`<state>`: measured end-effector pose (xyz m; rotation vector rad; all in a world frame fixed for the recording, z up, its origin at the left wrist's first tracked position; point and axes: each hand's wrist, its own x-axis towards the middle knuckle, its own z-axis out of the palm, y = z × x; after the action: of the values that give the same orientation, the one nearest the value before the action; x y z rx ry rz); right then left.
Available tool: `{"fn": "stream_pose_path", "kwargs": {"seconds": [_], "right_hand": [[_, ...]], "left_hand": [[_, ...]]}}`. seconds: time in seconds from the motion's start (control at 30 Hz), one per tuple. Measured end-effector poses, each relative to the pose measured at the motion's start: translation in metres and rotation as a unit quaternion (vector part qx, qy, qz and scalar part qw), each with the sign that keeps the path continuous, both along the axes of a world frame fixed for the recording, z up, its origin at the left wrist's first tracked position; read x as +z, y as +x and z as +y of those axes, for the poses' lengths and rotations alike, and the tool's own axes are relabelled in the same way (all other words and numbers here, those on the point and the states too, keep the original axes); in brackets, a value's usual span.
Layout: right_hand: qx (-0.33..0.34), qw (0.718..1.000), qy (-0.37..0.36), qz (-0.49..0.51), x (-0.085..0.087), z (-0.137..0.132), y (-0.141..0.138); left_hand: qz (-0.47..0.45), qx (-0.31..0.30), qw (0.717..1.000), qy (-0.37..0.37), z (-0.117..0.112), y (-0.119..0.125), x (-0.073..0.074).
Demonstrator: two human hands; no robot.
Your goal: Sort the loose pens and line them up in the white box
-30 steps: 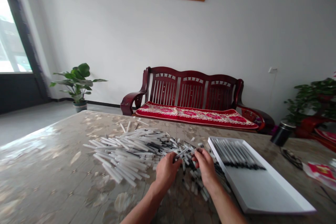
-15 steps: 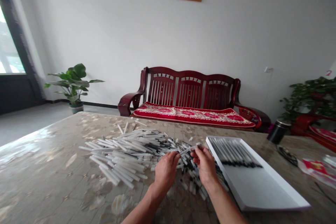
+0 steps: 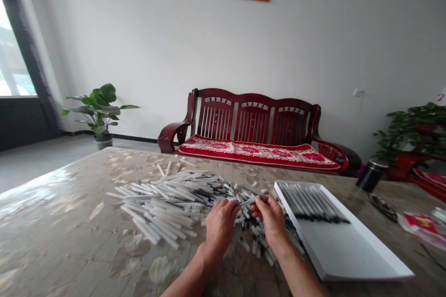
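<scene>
Pen (image 3: pixel 248 201) pinched by your left hand (image 3: pixel 220 222) and right hand (image 3: pixel 273 221), toward the counter's (image 3: pixel 62 213) far edge: likely light, stiff (perhaps slick); hold mid-barrel.

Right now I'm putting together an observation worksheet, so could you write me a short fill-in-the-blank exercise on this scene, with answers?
1. The left hand and the right hand grip a slim piece; the one nearer the white box is the ____ hand.
2. Seen by the person, the pile of white tubes lies to the ____ of the white box.
3. The row of pens has near ends coloured ____.
4. The patterned cloth on the bench has a ____ background.

Missing words: right; left; black; red.
</scene>
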<state>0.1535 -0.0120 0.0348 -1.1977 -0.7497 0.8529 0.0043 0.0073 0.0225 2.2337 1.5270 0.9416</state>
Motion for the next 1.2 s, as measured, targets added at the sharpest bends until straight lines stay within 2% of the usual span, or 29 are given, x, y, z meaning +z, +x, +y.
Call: {"fn": "stream_pose_path", "kwargs": {"seconds": [0.2,0.33,0.47,0.53,0.6,0.67,0.73,0.8,0.9,0.97,1.07,1.2], "right_hand": [[0.006,0.998,-0.030,0.055,0.002,-0.001,-0.001],[0.028,0.993,-0.022,0.109,0.006,-0.002,-0.001],[0.089,0.992,0.033,0.087,0.006,-0.006,-0.008],[0.138,0.990,0.026,0.025,0.004,-0.008,-0.013],[0.172,0.985,0.007,-0.033,0.001,-0.009,-0.017],[0.171,0.984,-0.002,-0.056,-0.001,-0.008,-0.017],[0.131,0.990,0.001,-0.045,0.001,-0.005,-0.010],[0.070,0.997,0.010,-0.017,0.005,0.000,0.007],[-0.020,1.000,0.015,-0.001,0.015,0.010,0.048],[-0.088,0.994,-0.010,-0.057,0.020,0.016,0.081],[-0.151,0.981,-0.053,-0.114,0.024,0.020,0.130],[-0.208,0.939,-0.130,-0.241,0.025,0.013,0.192]], "left_hand": [[0.060,-0.005,0.994,0.089,-0.001,-0.004,0.003],[0.044,-0.005,0.994,0.096,-0.001,-0.002,0.003],[-0.094,-0.014,0.995,-0.008,-0.002,0.007,-0.003],[-0.182,-0.036,0.980,-0.069,-0.001,0.012,-0.008],[-0.255,-0.057,0.960,-0.096,-0.001,0.016,-0.013],[-0.302,-0.073,0.946,-0.093,0.001,0.019,-0.018],[-0.317,-0.083,0.940,-0.097,0.001,0.020,-0.021],[-0.314,-0.088,0.939,-0.112,0.002,0.020,-0.024],[-0.304,-0.084,0.941,-0.121,0.003,0.020,-0.028],[-0.302,-0.076,0.943,-0.117,0.005,0.020,-0.031],[-0.308,-0.065,0.942,-0.119,0.008,0.019,-0.035],[-0.315,-0.056,0.942,-0.102,0.010,0.017,-0.036]]}}
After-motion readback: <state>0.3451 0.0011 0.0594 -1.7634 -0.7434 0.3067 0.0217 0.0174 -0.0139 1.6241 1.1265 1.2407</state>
